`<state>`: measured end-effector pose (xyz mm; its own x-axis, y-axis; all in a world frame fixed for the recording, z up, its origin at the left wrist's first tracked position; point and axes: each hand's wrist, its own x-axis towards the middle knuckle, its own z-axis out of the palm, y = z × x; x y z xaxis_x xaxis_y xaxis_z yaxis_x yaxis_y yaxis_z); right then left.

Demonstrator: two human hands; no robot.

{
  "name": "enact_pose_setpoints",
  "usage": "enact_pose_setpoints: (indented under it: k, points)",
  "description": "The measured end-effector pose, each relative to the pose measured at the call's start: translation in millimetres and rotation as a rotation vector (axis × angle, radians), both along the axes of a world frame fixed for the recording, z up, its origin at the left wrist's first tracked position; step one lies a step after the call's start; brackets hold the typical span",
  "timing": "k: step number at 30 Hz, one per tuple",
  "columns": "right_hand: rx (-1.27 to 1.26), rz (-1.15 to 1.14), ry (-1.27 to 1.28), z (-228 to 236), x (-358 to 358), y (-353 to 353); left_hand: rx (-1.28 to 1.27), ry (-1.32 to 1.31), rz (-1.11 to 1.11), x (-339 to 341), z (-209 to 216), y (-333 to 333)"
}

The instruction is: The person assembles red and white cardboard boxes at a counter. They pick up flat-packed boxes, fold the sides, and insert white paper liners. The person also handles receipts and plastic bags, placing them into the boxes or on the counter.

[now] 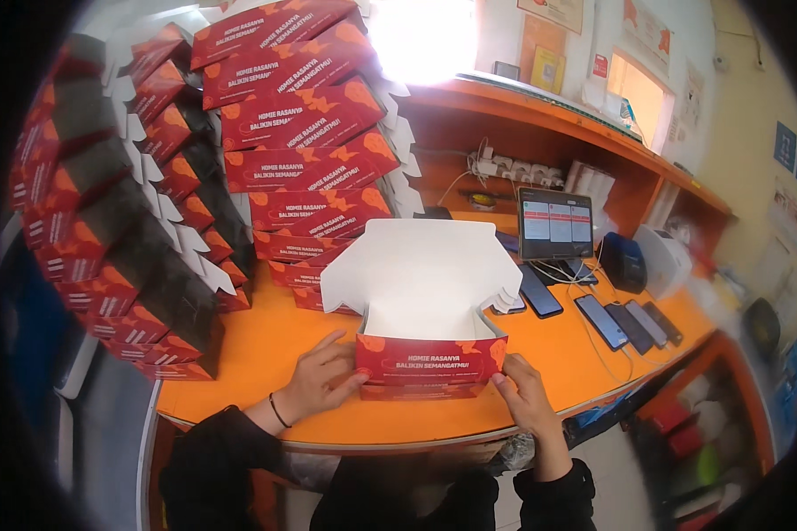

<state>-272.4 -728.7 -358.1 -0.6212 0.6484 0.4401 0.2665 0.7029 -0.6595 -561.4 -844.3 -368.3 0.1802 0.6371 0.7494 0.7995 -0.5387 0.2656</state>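
A red cardboard box [431, 357] with a white inside stands on the orange counter in front of me. Its lid [421, 265] is raised and leans back, the white side flaps spread out. My left hand [321, 379] holds the box at its left front corner, thumb on the front and fingers along the side. At the opposite corner, my right hand [524, 389] grips the right side, its thumb by the front edge. Beneath the front panel shows a second red printed strip [425, 391], seemingly another box below. The inside floor of the box is mostly hidden by its front wall.
Tall stacks of red boxes [305, 164] rise behind and to the left [106, 257]. On the right of the counter [266, 354] lie several phones [602, 320] with cables, a tablet [555, 226], a dark device [622, 263] and a white printer [662, 258]. A power strip [522, 171] sits under the shelf.
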Motion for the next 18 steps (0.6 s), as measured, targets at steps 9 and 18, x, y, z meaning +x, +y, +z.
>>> enact_pose_setpoints:
  k: [9, 18]
  points:
    - [-0.043, 0.188, 0.139, 4.7, 5.1, 12.9, 0.089, -0.001, -0.063, -1.7, -0.8, 3.5]
    - [0.117, 0.118, 0.028, 19.0, 6.8, 20.0, 0.097, -0.11, -0.103, 4.7, 2.7, 6.2]
